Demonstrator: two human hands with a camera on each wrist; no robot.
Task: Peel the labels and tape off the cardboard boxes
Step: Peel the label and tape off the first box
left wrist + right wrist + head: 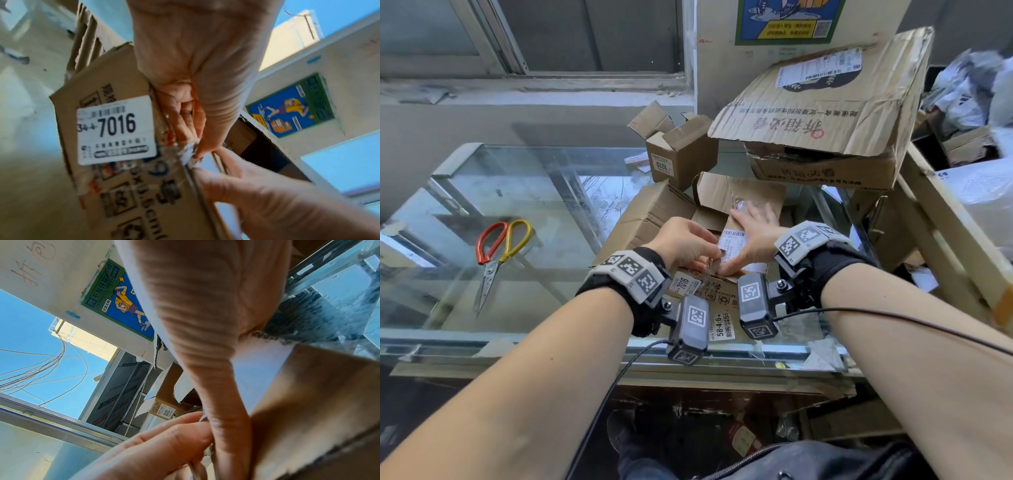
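An opened brown cardboard box (654,212) lies on the glass counter in front of me. On top it carries a white shipping label (732,241); its near side has a "7016" label (685,282) (116,129) and a "58-4-6" label (722,327). My left hand (709,257) pinches a crumpled strip of clear tape (190,154) at the box's top edge. My right hand (751,229) lies flat on the box, fingers spread, its thumb (218,394) pressed down beside the shipping label (257,369). The left hand's fingers (164,439) show just below that thumb.
Red-and-yellow scissors (498,253) lie on the glass counter (517,192) to the left. Behind stand a small open box marked "1010" (681,154) and a large crumpled box (825,113) with its own label. A wooden shelf (945,233) and piled parcel bags (969,89) crowd the right.
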